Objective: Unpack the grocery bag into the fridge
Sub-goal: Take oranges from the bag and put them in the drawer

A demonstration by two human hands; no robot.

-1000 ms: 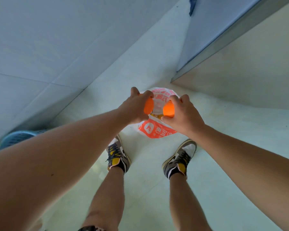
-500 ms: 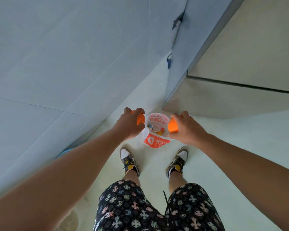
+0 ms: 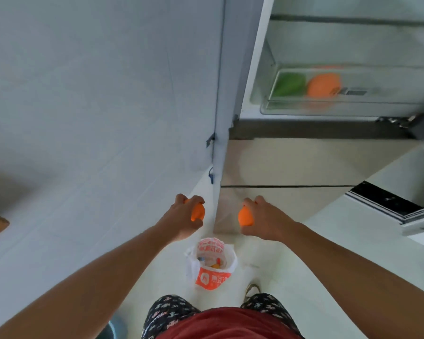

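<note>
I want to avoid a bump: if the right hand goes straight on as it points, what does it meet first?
Likely the closed lower door, right ahead of the right hand, which grips an orange. The open compartment lies higher. Depth is unclear.

Grocery bag [image 3: 212,278] contents indistinct
</note>
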